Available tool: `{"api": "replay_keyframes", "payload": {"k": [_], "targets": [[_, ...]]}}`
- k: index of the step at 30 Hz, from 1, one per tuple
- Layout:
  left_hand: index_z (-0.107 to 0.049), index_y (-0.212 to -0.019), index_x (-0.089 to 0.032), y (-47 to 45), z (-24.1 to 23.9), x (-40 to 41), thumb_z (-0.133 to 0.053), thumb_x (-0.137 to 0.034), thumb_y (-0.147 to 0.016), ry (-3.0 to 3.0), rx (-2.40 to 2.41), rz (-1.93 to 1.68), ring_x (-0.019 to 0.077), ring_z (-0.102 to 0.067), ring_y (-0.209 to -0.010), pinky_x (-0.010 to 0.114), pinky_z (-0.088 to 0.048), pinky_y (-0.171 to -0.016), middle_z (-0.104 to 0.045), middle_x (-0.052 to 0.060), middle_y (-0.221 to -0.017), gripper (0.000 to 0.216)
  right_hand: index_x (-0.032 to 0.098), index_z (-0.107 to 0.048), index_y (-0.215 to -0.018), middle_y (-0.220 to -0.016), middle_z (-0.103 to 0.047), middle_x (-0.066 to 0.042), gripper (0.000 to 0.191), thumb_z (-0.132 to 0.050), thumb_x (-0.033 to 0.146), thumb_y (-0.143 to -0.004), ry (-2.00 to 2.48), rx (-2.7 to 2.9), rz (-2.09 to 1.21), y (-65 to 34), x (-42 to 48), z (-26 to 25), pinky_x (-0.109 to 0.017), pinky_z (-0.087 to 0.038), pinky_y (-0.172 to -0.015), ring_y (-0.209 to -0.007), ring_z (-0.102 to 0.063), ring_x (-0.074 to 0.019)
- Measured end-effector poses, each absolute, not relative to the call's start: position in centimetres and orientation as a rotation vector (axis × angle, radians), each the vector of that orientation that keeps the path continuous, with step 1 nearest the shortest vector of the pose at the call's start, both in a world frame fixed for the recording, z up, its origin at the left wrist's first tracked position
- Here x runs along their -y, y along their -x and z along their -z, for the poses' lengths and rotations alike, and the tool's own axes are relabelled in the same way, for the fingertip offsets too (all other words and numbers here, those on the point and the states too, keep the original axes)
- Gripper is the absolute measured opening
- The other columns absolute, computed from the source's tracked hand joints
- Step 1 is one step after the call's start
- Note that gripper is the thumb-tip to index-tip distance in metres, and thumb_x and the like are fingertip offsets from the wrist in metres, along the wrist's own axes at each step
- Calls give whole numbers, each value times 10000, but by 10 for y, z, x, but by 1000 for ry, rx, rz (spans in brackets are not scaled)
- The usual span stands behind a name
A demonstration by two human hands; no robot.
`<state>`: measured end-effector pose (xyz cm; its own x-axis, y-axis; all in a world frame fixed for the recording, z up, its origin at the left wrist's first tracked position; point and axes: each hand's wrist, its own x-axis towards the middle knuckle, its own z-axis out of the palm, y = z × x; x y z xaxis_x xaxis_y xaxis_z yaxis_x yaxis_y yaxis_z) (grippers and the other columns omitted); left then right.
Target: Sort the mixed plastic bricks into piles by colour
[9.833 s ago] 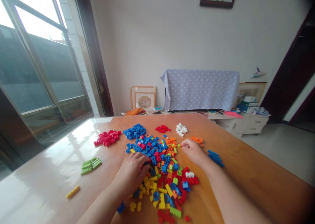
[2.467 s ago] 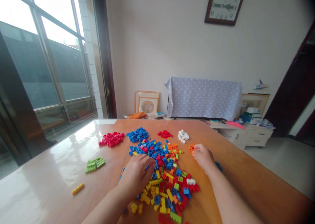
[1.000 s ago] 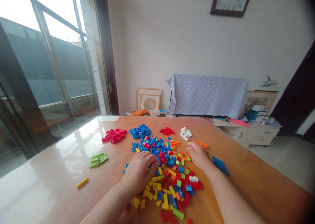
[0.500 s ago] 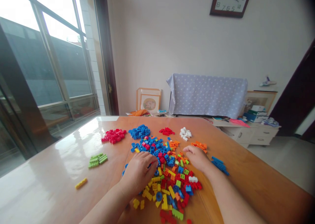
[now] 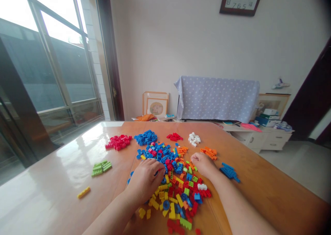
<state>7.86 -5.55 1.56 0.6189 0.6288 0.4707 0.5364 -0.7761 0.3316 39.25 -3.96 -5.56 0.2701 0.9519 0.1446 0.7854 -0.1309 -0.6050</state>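
A mixed heap of toy building bricks (image 5: pixel 178 180) in blue, yellow, red, orange and green spreads over the middle of the table. My left hand (image 5: pixel 147 178) rests over the heap's left side, palm down and fingers curled together; its fingertips are mostly hidden. At the right edge of the heap, my right hand (image 5: pixel 204 163) is closed, with the fingers bent inward close to some orange bricks. Whatever either hand grips is out of sight. A white brick (image 5: pixel 202 186) lies on red ones just below my right hand.
Sorted piles surround the heap: crimson bricks (image 5: pixel 119 142), blue bricks (image 5: pixel 145 137), red bricks (image 5: pixel 174 136), white bricks (image 5: pixel 193 139), orange bricks (image 5: pixel 209 153), long blue bricks (image 5: pixel 229 172) and green bricks (image 5: pixel 101 168). One yellow brick (image 5: pixel 83 192) lies alone on the wooden table (image 5: pixel 263 186).
My right hand has shifted slightly left and its fingers look more curled in. My left hand stays almost in place over the heap. The view has tilted a little.
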Motion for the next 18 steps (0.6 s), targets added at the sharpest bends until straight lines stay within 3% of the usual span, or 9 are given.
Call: {"api": "replay_keyframes", "payload": {"k": [4,18], "targets": [[-695,-934,-234,-78,-13,55,-432,-323,-1008,-2665,-988,-849,206,-607,-845,313,-444,-749,-672,55,-861,287,202,-681,-723,-672,-689,-11,189,-539,281,-820,1979,1514,-397,-394,41,61,-238,-365,-569,-622,-574,-155],[-692,-922,-217,-80,-17,56,-447,-297,-1002,-2659,-976,-827,204,-600,-835,312,-438,-747,-659,46,-851,269,224,-642,-758,-748,-674,-33,271,-482,383,-909,2133,1481,-252,-394,41,55,-265,-294,-589,-675,-554,-166]]}}
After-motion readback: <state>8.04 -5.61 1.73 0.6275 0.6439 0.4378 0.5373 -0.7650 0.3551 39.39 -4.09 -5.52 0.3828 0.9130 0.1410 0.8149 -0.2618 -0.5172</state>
